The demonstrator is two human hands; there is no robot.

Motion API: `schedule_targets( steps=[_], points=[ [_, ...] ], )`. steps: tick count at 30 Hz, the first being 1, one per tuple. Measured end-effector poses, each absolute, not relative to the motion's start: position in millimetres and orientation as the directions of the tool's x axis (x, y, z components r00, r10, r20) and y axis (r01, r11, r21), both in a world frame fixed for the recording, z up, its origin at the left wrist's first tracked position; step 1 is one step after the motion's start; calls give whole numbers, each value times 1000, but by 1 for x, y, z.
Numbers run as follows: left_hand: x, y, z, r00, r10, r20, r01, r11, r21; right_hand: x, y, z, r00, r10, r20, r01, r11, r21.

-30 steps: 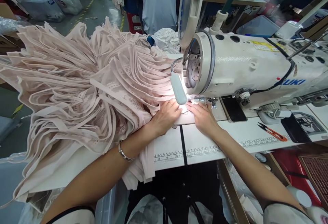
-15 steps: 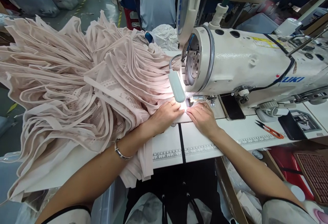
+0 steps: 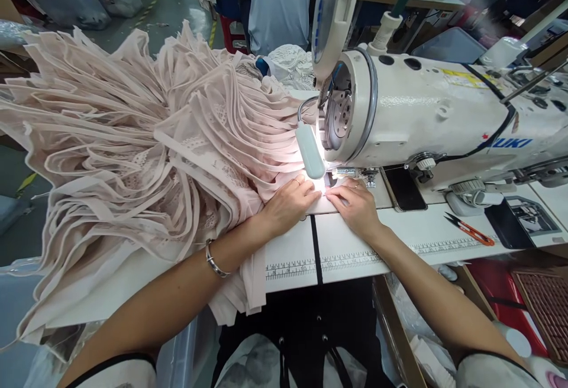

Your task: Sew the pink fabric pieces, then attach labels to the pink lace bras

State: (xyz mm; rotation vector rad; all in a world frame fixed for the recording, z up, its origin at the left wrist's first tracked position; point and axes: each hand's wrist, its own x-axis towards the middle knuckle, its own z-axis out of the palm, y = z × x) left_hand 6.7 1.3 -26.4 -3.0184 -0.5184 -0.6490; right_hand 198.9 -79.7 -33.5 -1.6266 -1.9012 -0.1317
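Left hand [image 3: 290, 204]: fingers lightly curled | Right hand [image 3: 358, 207]: thumb and forefinger nearly together | Either grip: cannot tell, glare | Gooseneck lamp [image 3: 310, 151]: apparently angled to light fingertips | Pale-pink lace garments [image 3: 181, 131]: heaped left of sewing machine [image 3: 412, 107], seemingly for reach

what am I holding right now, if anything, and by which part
That can't be told: your left hand and right hand nearly meet by the lamp, where glare washes out what lies between them.

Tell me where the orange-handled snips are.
In the head view, the orange-handled snips lie on the white tabletop, right of the right hand, beside the ruler markings.
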Motion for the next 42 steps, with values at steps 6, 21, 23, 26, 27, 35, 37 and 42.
schedule_targets(
  steps=[6,21,23,26,27,35,37,42],
  points=[
    [7,4,-35,848,308,431,275,-952,138,207,-85,-34,-162,811,563,875,382,-298],
    [0,11,-33,880,348,323,300,-935,191,209,-84,-32,-175,880,441,864,352,-360],
    [1,10,-32,887,363,286,315,-928,200,210,-84,-34,-181,875,450,870,355,-341],
    [2,9,-28,893,376,245,323,-918,231,210,-84,-36,-189,871,453,866,365,-341],
    [2,9,-27,894,379,239,325,-915,237,210,-84,-37,-191,875,446,864,365,-346],
    [2,10,-25,893,383,237,337,-917,211,209,-84,-36,-206,878,432,859,374,-351],
    [3,10,-25,889,396,228,350,-911,216,209,-83,-36,-204,889,410,861,362,-357],
    [5,11,-26,885,406,229,365,-909,201,210,-82,-37,-195,914,356,884,321,-340]
  ],
)
